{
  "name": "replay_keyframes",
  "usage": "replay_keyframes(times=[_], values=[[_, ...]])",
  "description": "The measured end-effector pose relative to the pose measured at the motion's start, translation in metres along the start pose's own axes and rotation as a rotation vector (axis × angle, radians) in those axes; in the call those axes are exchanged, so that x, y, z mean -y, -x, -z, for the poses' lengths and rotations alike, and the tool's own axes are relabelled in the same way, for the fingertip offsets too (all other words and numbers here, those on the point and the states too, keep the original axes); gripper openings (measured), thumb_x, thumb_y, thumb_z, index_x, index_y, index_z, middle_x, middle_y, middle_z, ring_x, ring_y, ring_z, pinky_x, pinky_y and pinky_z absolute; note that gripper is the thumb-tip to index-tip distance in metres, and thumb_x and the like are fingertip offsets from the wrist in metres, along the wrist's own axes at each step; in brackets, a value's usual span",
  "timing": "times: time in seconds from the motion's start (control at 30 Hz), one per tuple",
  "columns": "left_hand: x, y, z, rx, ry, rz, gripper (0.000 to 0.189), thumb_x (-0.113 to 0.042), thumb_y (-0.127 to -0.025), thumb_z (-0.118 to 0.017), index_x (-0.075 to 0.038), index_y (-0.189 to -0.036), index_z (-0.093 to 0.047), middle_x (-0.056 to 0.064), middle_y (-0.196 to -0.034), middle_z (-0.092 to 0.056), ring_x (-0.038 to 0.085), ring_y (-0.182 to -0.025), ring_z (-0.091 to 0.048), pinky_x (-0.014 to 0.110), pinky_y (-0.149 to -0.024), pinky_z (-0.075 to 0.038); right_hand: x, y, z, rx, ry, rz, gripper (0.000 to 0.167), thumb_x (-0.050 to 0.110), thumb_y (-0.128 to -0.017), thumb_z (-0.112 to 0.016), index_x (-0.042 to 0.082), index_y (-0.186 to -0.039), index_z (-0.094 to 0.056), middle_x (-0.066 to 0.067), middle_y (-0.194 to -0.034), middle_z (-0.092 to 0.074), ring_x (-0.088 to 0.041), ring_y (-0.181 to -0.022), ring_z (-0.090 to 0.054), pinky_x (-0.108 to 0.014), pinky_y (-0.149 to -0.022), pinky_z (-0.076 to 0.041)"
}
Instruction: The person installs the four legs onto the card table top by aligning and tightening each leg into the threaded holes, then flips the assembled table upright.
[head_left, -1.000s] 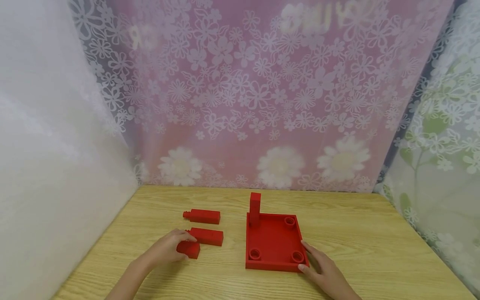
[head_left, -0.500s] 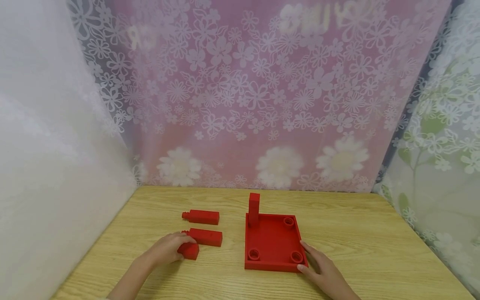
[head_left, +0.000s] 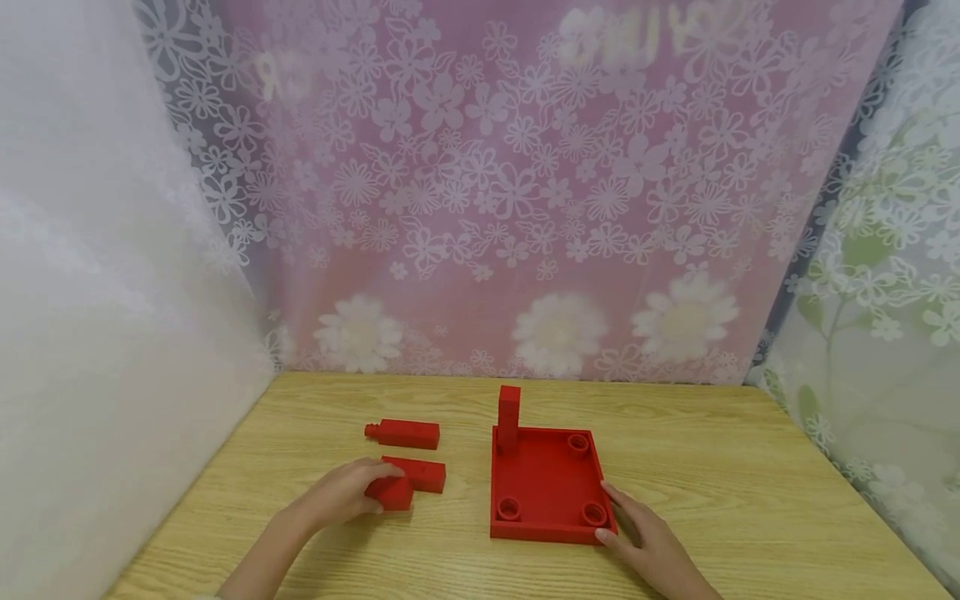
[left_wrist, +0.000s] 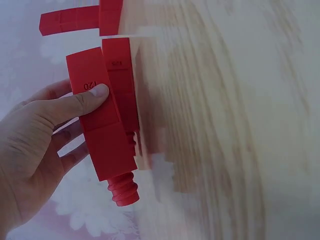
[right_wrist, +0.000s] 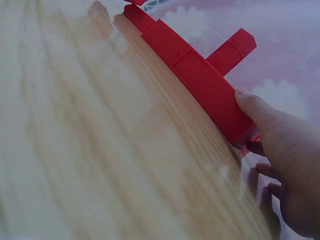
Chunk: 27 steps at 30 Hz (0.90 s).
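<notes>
- Your right hand [head_left: 648, 542] sits nearest, at the near right corner of the red tray [head_left: 546, 483]. Thumb lies against the tray's near side wall, as the right wrist view [right_wrist: 285, 150] shows; the other fingers curl loosely at the right edge. Whether they truly clamp the wall, you cannot tell for sure; the thumb presses it.
- The tray rests flat on the wooden table [head_left: 750, 500], right of centre. Round sockets show in three corners: near left, near right, far right.
- Your left hand [head_left: 341, 493] is left of the tray, a little farther in. Fingers and thumb are curled round a red peg block [head_left: 392, 493]; the left wrist view [left_wrist: 30, 145] shows the thumb across the block's [left_wrist: 102, 132] flat face and a ribbed round plug at one end.
- The held block is touching or just beside a second red block [head_left: 422, 473] lying flat on the table, just right and far of the hand.
- Farther in lies a third red block [head_left: 405, 433], plug end pointing left, apart from the other two.
- A red post [head_left: 509, 418] stands upright in the tray's far left corner.
- Behind the table hangs a pink flowered curtain [head_left: 525, 208].
</notes>
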<state>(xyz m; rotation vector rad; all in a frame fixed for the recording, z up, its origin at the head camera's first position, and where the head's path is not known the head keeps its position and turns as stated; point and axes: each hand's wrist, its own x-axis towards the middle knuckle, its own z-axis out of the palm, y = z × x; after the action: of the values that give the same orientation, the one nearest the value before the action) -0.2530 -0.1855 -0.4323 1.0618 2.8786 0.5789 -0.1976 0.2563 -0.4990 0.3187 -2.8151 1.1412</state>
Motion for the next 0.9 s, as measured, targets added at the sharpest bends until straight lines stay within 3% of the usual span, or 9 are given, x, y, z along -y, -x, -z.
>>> replay_keyframes(times=[0.47, 0.7, 0.9], values=[[-0.027, -0.018, 0.003, -0.056, 0.042, -0.05, 0.048, -0.005, -0.075, -0.074, -0.004, -0.121, -0.058, 0.009, -0.117, -0.058, 0.025, -0.107, -0.053, 0.039, -0.085, -0.046, 0.0, 0.0, -0.001, -0.007, 0.006, -0.001, 0.068, 0.048, -0.085, -0.06, 0.012, -0.14, -0.04, -0.014, -0.135, -0.043, -0.037, -0.123, -0.038, -0.058, -0.091, -0.035], [-0.036, -0.028, 0.001, -0.089, 0.034, -0.038, 0.047, -0.006, -0.076, -0.073, -0.006, -0.12, -0.058, 0.008, -0.115, -0.059, 0.025, -0.103, -0.054, 0.039, -0.083, -0.047, -0.001, 0.001, -0.001, -0.007, 0.006, -0.001, 0.068, 0.048, -0.085, -0.059, 0.012, -0.14, -0.04, -0.014, -0.135, -0.043, -0.037, -0.123, -0.038, -0.057, -0.091, -0.034], [-0.043, -0.036, 0.001, -0.124, 0.024, -0.046, 0.049, -0.012, -0.076, -0.075, -0.008, -0.121, -0.057, 0.007, -0.118, -0.057, 0.025, -0.11, -0.052, 0.039, -0.087, -0.044, 0.0, 0.001, 0.0, -0.009, 0.009, 0.001, 0.069, 0.048, -0.085, -0.06, 0.012, -0.14, -0.04, -0.014, -0.135, -0.044, -0.037, -0.122, -0.038, -0.057, -0.092, -0.034]])
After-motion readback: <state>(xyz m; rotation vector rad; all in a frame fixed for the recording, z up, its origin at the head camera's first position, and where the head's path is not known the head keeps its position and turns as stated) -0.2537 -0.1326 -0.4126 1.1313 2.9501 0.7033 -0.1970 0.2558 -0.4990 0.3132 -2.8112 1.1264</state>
